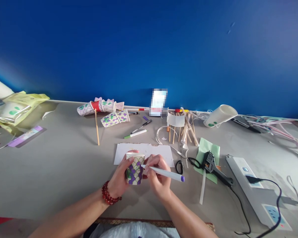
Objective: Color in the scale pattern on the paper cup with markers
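I see left hand [119,178] gripping cup [134,168], right hand [157,175] pinching marker [164,173] from 3 o'clock; scales partly purple, several blank

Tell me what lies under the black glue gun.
The glue gun lies on a light green paper sheet on the grey table. Whatever the sheet covers beneath the gun cannot be seen.

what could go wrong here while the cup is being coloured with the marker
The left hand alone steadies the paper cup; if it turns, the purple marker in the right hand may stray outside the scale outlines. Fresh ink could smear under the fingers. The glue gun lies near the right elbow.
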Tool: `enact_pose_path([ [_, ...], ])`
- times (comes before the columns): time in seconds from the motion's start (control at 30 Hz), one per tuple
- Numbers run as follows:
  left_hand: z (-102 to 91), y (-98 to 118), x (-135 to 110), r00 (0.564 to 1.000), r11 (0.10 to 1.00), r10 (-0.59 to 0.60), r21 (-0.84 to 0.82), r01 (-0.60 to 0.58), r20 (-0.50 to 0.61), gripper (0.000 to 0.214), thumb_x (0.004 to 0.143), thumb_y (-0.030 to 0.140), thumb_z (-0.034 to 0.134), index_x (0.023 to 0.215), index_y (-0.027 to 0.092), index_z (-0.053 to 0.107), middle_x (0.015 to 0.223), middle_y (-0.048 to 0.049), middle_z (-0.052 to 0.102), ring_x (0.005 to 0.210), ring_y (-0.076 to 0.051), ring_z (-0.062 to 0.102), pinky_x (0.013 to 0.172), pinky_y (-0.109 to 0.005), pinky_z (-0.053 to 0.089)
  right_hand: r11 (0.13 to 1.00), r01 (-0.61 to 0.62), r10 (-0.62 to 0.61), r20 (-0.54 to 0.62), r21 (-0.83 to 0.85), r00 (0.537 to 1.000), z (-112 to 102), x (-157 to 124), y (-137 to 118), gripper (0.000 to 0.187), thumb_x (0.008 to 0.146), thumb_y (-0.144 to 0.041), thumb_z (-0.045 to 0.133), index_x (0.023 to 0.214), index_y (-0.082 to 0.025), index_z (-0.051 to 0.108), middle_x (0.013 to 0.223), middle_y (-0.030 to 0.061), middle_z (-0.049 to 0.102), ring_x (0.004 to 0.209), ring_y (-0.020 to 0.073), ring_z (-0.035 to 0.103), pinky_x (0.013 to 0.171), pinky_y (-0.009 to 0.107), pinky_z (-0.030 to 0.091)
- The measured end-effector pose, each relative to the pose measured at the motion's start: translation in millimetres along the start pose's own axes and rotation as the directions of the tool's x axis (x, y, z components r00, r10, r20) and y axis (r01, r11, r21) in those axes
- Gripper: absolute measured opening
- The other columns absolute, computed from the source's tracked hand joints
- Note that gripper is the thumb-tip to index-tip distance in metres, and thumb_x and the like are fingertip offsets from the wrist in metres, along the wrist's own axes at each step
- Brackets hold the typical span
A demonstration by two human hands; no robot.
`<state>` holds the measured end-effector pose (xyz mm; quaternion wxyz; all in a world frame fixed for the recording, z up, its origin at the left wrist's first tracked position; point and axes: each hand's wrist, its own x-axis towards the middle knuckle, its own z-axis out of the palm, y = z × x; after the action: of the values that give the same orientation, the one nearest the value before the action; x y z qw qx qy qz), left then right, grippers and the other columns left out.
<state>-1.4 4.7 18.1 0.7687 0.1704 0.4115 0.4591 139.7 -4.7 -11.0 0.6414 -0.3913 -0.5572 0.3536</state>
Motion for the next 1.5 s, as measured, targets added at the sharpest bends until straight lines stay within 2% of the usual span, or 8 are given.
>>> enact_pose_path([
  [0.2, 3.1, 2.9, -1.7, 1.000, 1.000, -0.002, 0.008, 0.002, -0.008, 0.036, 0.072, 0.035, 0.086, 0.101, 0.023, 0.069, 0.101, -0.0096, 0.079, 0.110, -0.031, 0.073, 0.087, -0.040, 0.063, 1.000, 0.014, -0.014, 0.004, 0.019, 1.000, 0.0, 0.9, -0.6, 0.016, 0.097, -0.019, 0.057, 0.081, -0.023, 0.054, 0.068, -0.0022, 0.052, 0.062, 0.0158, 0.050, 0.059, 0.030, 0.044],
  [0.4, -1.0, -0.3, -0.1, 1.000, 1.000, 0.015, 0.018, -0.015, 0.013, 0.035, 0.079, 0.041, 0.082, 0.107, 0.023, 0.069, 0.105, -0.0095, 0.079, 0.110, -0.030, 0.073, 0.089, -0.040, 0.062, 1.000, -0.003, 0.003, 0.005, 0.015, 1.000, -0.5, 0.1, 0.0, 0.015, 0.097, -0.021, 0.057, 0.082, -0.023, 0.054, 0.068, -0.0016, 0.053, 0.062, 0.0161, 0.051, 0.059, 0.030, 0.044],
  [0.57, -0.8, 0.4, 0.2, 1.000, 1.000, 0.009, 0.022, -0.009, -0.004, 0.032, 0.077, 0.034, 0.082, 0.105, 0.022, 0.070, 0.104, -0.0090, 0.080, 0.111, -0.028, 0.073, 0.090, -0.037, 0.061, 1.000, 0.006, -0.006, -0.003, 0.000, 1.000, -0.4, 0.7, -0.7, 0.016, 0.097, -0.022, 0.057, 0.081, -0.023, 0.054, 0.067, -0.0019, 0.052, 0.061, 0.0163, 0.052, 0.058, 0.030, 0.044],
  [0.77, -1.1, -0.9, 0.2, 1.000, 1.000, 0.002, 0.013, -0.002, 0.001, 0.036, 0.077, 0.037, 0.083, 0.108, 0.022, 0.069, 0.104, -0.0082, 0.080, 0.107, -0.027, 0.074, 0.088, -0.036, 0.062, 1.000, 0.007, -0.007, 0.001, 0.025, 1.000, -0.6, 1.9, -1.1, 0.015, 0.096, -0.020, 0.056, 0.081, -0.023, 0.055, 0.066, -0.0020, 0.053, 0.061, 0.0163, 0.051, 0.058, 0.031, 0.044],
  [0.93, -0.2, -0.1, 0.0, 1.000, 1.000, 0.014, 0.014, -0.014, -0.016, 0.034, 0.075, 0.033, 0.084, 0.104, 0.022, 0.070, 0.103, -0.0078, 0.080, 0.108, -0.027, 0.074, 0.089, -0.035, 0.061, 1.000, 0.009, -0.009, -0.001, 0.024, 1.000, -0.5, 2.1, -1.2, 0.016, 0.096, -0.020, 0.057, 0.080, -0.023, 0.055, 0.065, -0.0018, 0.052, 0.060, 0.0166, 0.051, 0.058, 0.032, 0.045],
  [1.13, -2.8, -2.3, 1.9, 1.000, 1.000, -0.010, -0.007, 0.010, 0.022, 0.039, 0.078, 0.041, 0.082, 0.109, 0.023, 0.066, 0.104, -0.0076, 0.079, 0.104, -0.028, 0.075, 0.087, -0.038, 0.063, 1.000, 0.006, -0.006, -0.009, 0.019, 1.000, -0.1, 1.2, -0.8, 0.015, 0.097, -0.021, 0.058, 0.082, -0.024, 0.055, 0.067, -0.0014, 0.054, 0.062, 0.0168, 0.052, 0.060, 0.032, 0.046],
  [1.5, 3.9, 3.3, -2.1, 1.000, 1.000, 0.010, 0.024, -0.009, -0.018, 0.036, 0.072, 0.035, 0.085, 0.102, 0.023, 0.069, 0.098, -0.0082, 0.080, 0.110, -0.029, 0.074, 0.087, -0.037, 0.062, 1.000, -0.006, 0.006, 0.009, 0.000, 1.000, 1.0, 1.4, -2.9, 0.017, 0.096, -0.025, 0.057, 0.080, -0.024, 0.054, 0.064, -0.0017, 0.052, 0.060, 0.0166, 0.050, 0.059, 0.032, 0.044],
])
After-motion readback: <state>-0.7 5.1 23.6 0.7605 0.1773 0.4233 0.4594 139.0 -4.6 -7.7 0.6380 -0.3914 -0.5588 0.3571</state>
